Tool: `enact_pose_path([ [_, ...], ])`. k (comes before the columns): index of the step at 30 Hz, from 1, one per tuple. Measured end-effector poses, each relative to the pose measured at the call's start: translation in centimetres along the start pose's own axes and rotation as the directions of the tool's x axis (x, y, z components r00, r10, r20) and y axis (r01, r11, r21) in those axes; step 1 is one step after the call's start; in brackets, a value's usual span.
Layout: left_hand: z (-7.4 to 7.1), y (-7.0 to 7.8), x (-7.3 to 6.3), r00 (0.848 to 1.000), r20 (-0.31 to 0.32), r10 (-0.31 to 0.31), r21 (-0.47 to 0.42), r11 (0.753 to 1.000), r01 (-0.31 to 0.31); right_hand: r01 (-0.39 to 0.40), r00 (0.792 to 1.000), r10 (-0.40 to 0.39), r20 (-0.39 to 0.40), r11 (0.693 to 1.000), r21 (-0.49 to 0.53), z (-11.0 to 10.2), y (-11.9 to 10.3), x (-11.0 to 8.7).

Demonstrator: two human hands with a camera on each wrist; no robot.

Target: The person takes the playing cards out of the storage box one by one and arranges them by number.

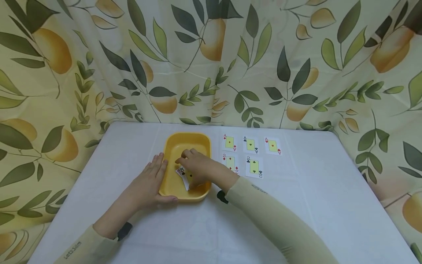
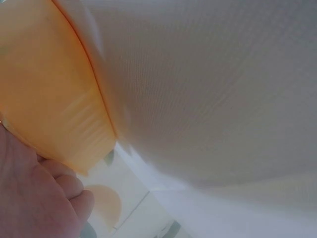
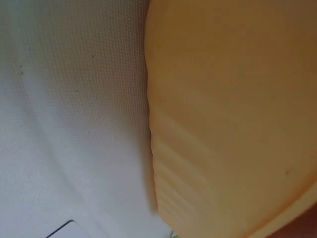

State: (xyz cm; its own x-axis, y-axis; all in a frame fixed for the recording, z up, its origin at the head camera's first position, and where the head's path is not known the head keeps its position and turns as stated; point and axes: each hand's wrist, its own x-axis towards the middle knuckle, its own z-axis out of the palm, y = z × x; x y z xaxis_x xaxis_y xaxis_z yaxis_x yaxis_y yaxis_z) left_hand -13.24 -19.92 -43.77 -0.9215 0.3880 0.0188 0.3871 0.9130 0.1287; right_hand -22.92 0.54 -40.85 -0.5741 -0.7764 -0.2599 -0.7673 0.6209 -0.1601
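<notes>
A yellow plastic tray (image 1: 169, 187) stands on the white table. Along its left side lies my left hand (image 1: 146, 187), fingers straight against the rim and thumb at the near corner. The left wrist view has the same left hand (image 2: 39, 193) beside the tray wall (image 2: 54, 89). Inside the tray are a few overlapping playing cards (image 1: 183, 176), one marked 8. My right hand (image 1: 197, 167) reaches in over them with bent fingers. It covers part of the cards, and I cannot tell whether it pinches one. In the right wrist view the tray's outer wall (image 3: 223, 109) hides the fingers.
Right of the tray, face-up cards lie in two rows: the ace of diamonds (image 1: 229, 142), ace of clubs (image 1: 251, 145) and ace of hearts (image 1: 273, 146), then the two of diamonds (image 1: 230, 161) and two of clubs (image 1: 254, 167). A fruit-patterned curtain (image 1: 197, 73) hangs behind the table (image 1: 296, 220).
</notes>
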Motion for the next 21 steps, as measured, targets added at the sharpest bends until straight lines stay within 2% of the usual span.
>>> enact_pose_path([
  [11, 0.0, 0.0, 0.0, 1.000, 0.002, 0.004, 0.000, 1.000, -0.004, -0.021, 0.997, 0.027, 0.069, 0.997, -0.074, 0.9, -0.2, 1.2],
  [21, -0.1, 0.1, 0.0, 1.000, -0.007, 0.010, 0.001, 1.000, -0.010, -0.042, 0.995, 0.048, 0.093, 0.997, -0.059, 0.9, -0.1, 1.4],
])
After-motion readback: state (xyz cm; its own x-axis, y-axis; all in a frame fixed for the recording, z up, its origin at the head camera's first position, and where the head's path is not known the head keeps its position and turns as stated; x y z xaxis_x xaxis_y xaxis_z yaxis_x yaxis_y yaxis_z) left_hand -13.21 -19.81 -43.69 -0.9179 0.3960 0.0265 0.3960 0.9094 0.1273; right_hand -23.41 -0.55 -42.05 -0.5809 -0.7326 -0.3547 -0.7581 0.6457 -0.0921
